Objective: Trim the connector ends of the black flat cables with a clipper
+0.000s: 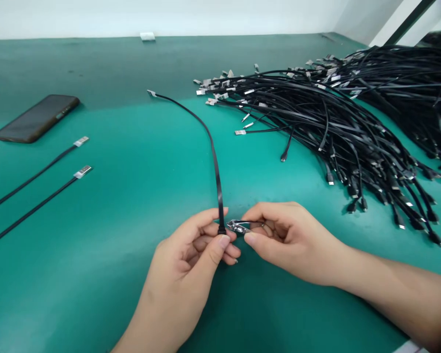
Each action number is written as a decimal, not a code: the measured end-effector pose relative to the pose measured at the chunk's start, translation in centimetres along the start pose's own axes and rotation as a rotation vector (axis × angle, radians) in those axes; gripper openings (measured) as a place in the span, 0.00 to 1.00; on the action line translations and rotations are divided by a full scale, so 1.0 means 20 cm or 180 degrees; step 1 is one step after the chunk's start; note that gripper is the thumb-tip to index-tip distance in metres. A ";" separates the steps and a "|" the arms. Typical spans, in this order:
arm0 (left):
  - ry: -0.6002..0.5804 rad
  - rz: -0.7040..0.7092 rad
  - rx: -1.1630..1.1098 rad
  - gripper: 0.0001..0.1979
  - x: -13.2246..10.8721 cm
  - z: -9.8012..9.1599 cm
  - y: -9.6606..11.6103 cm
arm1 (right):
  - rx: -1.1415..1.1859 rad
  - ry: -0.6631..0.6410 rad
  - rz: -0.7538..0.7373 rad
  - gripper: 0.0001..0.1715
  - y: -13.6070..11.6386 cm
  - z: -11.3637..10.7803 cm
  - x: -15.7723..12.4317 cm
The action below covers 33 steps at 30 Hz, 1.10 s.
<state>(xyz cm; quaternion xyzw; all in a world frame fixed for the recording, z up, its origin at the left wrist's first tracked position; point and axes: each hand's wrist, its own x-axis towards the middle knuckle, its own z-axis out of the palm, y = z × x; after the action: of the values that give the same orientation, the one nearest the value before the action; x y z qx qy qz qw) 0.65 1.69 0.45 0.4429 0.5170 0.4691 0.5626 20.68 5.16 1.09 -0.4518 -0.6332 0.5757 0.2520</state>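
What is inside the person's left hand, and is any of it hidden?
The left hand pinches a black cable near its lower end. A dark end piece shows above the thumb; whatever lies behind the thumb, including the tip, is covered.

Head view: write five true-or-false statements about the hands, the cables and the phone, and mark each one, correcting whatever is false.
1. The left hand pinches a black cable near one end. True.
2. The right hand holds a second cable. False: it holds a small silver clipper.
3. The phone lies on the green table, left of the pinched cable. True.
4. The piled cables lie on the left side of the picture. False: they lie on the right.
5. Two separate cables run in from the picture's left edge, below the phone. True.
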 end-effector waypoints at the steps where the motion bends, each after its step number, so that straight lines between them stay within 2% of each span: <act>1: 0.0010 0.0012 0.0019 0.12 0.00 0.00 0.00 | 0.0004 -0.0002 -0.0006 0.09 0.00 0.00 0.00; 33: 0.0128 0.0138 0.0162 0.12 0.00 0.02 0.02 | 0.0162 -0.0118 0.0046 0.07 -0.03 0.01 -0.01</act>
<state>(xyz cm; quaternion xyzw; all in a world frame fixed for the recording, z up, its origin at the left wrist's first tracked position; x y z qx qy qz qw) 0.92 1.67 0.82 0.4587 0.5303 0.4766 0.5303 20.48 5.06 1.59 -0.4391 -0.6196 0.6017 0.2475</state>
